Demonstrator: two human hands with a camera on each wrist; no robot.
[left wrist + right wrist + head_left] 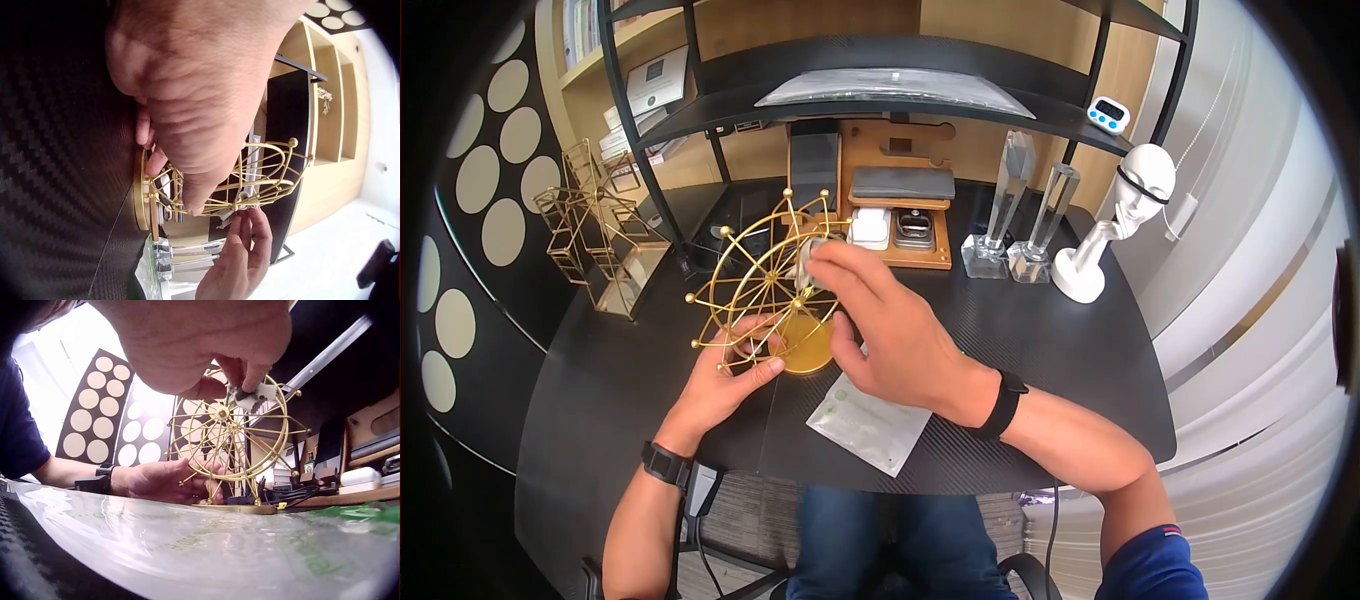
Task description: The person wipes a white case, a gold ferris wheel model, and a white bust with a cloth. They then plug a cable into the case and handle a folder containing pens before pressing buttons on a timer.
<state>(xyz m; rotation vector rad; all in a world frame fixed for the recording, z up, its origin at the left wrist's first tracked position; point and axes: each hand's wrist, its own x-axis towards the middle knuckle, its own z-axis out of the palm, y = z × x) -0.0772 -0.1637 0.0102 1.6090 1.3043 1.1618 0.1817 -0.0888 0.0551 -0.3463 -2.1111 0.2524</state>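
A golden model Ferris wheel (772, 277) with ball-tipped spokes stands on its round base (808, 352) on the desk. My left hand (718, 385) holds it low at the side, thumb in front and fingers behind the lower frame. In my right hand (905, 340) a crumpled whitish wipe with dark smudges (257, 398) is pinched between thumb and fingers. The wipe lies against the rim on the wheel's upper right side. From the left wrist, the right hand's fingertips (253, 215) show right at the rim, with part of the wipe hidden.
A plastic packet with green print (870, 425) lies before the base. Behind stands a wooden organizer (940, 255). Crystal trophies (1010, 200) and a white head figurine (1080, 275) are at the right, another gold wheel ornament (595, 225) at the left. A black shelf (730, 105) spans the back.
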